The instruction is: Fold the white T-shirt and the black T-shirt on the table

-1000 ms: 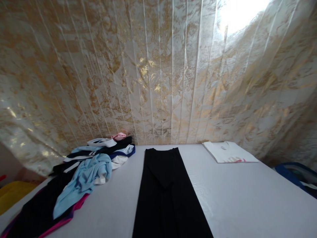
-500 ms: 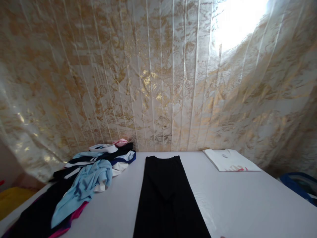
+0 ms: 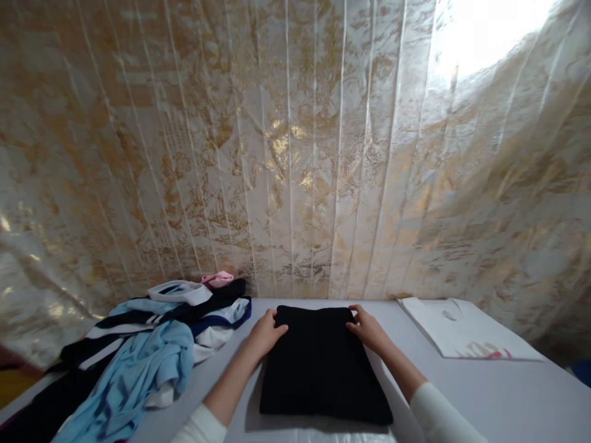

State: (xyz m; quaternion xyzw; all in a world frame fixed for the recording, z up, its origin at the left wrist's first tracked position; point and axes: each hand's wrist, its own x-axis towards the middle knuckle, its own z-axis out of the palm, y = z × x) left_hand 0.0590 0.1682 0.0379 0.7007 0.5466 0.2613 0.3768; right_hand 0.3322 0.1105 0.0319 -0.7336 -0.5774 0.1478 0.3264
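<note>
A black shirt (image 3: 323, 369), folded into a compact block, lies on the white table in front of me. My left hand (image 3: 266, 333) grips its far left corner, thumb on top and fingers at the outer edge. At the far right corner, my right hand (image 3: 368, 329) pinches the cloth in the same way. Both forearms reach in from the bottom of the view, in white sleeves, on either side of the shirt.
Left of the shirt sits a loose pile of clothes, with a light blue garment (image 3: 138, 369) and a white-collared piece (image 3: 184, 292). A folded white T-shirt (image 3: 480, 329) lies at the right on the table (image 3: 462, 394). Behind hangs a shiny gold-patterned curtain (image 3: 295, 154).
The black shirt, stretched out long toward me before, is now folded over into a shorter block. Both hands have come into view and hold its far corners. The camera view has shifted slightly.
</note>
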